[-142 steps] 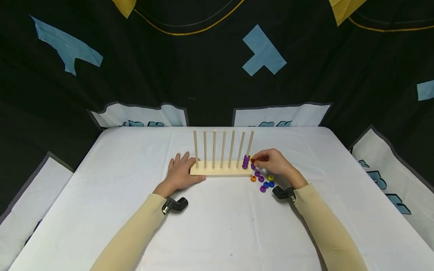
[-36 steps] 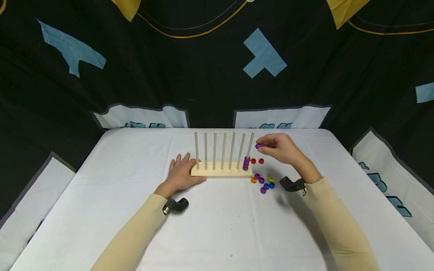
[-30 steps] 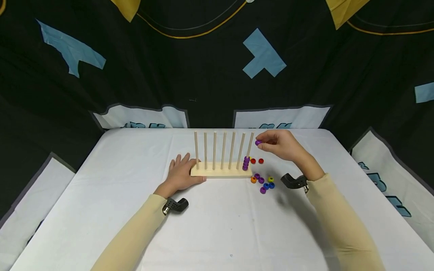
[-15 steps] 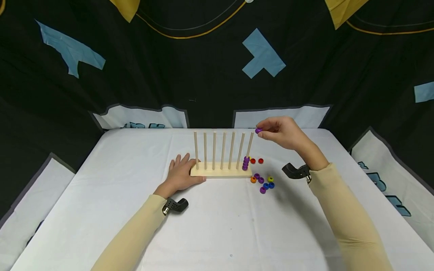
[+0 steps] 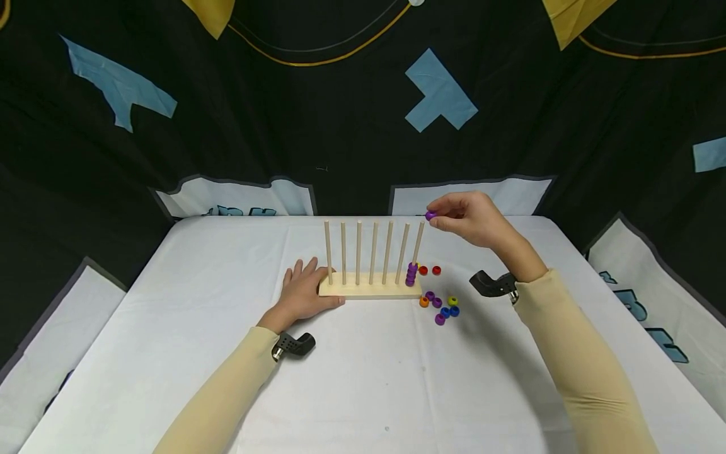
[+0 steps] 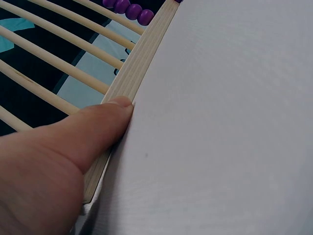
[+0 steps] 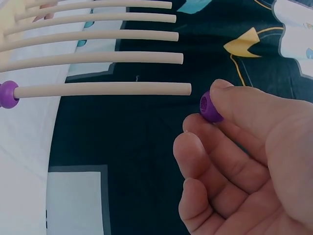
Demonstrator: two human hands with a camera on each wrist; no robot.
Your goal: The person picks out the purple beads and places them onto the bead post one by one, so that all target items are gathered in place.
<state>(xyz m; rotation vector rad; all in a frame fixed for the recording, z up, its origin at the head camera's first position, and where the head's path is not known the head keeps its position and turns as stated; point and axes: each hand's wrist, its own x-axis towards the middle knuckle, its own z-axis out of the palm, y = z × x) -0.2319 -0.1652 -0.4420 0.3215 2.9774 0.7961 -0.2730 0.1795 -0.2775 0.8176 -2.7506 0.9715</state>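
A wooden peg rack (image 5: pixel 368 289) with a row of upright pegs stands on the table. My left hand (image 5: pixel 303 291) grips its left end, the thumb (image 6: pixel 105 117) along the front edge. Several purple beads (image 5: pixel 411 275) are stacked low on the rightmost peg (image 7: pixel 102 89). My right hand (image 5: pixel 471 217) pinches another purple bead (image 7: pixel 210 106) between thumb and finger. That bead is just off the tip of the rightmost peg, up and to its right in the head view, with its hole facing the peg in the right wrist view.
Loose beads lie right of the rack: red ones (image 5: pixel 436 270) behind, and an orange bead (image 5: pixel 424 302), a yellow bead (image 5: pixel 452 301), blue ones (image 5: pixel 454 311) and several purple ones (image 5: pixel 440 320) nearer. A dark curtain (image 5: pixel 317 126) hangs behind the white table (image 5: pixel 363 378).
My right hand has picked up a purple bead from beside the rack and raised it to the height of the rightmost peg's tip. My left hand has stayed put.
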